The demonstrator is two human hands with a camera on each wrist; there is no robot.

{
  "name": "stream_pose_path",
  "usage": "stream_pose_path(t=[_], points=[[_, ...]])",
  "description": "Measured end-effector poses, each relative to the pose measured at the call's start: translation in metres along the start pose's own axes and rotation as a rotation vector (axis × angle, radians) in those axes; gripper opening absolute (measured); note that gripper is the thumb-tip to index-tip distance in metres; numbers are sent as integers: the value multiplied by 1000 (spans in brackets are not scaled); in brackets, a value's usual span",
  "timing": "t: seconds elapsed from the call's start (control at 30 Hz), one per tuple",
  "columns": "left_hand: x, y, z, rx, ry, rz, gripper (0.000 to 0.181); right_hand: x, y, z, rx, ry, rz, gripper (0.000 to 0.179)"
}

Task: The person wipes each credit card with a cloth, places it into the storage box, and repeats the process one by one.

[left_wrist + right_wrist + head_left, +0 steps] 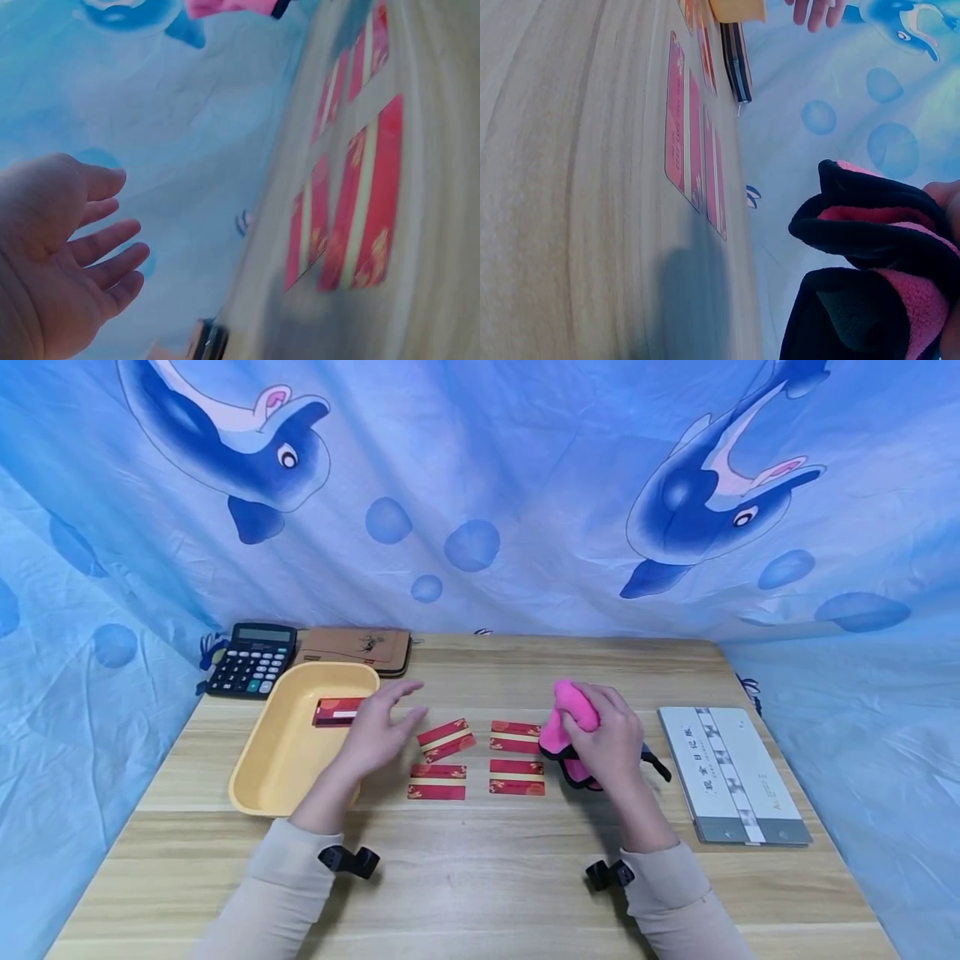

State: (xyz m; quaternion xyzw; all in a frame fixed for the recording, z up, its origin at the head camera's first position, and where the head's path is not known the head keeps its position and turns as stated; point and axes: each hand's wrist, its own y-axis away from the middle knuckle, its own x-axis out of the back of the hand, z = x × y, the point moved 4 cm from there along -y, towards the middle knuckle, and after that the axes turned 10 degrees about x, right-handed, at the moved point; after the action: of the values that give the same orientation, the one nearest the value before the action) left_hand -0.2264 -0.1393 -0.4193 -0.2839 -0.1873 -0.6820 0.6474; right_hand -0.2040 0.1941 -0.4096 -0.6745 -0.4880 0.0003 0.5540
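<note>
My right hand (613, 735) grips a bunched pink fleecy cloth (573, 706) with black trim, above the table on the right. In the right wrist view the cloth's black-edged folds (889, 232) hang out from the fingers at the right border. My left hand (377, 727) has its fingers spread and holds nothing; it hovers by the right rim of the yellow basin (251, 760). Between the hands lie several red cards (437, 783) with a pale stripe, in two rows, the upper left card (446, 740) tilted. Another red card (330, 711) is inside the basin, partly hidden by the left hand.
A black calculator (251, 662) and a brown zipped wallet (352, 647) lie behind the basin. On the right rests a pale notebook (738, 768) with a patterned band. A blue dolphin-print curtain (510, 468) hangs beyond the wooden table's back edge.
</note>
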Motion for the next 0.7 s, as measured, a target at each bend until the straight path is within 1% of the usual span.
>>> stream_pose_path(t=[0.1,0.2,0.27,0.33,0.4,0.57,0.7], points=[[-14,1,3,-20,11,-48,43,1,0,1,3,-1,12,42],[-26,2,3,-41,20,-65,41,2,1,3,5,-3,22,42],[-33,3,2,-43,33,-69,40,2,1,3,8,-3,27,41],[-40,4,-1,-21,30,-68,39,2,1,4,9,-6,33,41],[-46,5,-5,12,6,-66,39,3,1,4,8,-10,37,41],[-59,6,-18,85,-94,-69,44,4,2,5,1,-12,40,43],[-64,5,-29,133,-174,-80,47,7,4,7,-14,-11,40,44]])
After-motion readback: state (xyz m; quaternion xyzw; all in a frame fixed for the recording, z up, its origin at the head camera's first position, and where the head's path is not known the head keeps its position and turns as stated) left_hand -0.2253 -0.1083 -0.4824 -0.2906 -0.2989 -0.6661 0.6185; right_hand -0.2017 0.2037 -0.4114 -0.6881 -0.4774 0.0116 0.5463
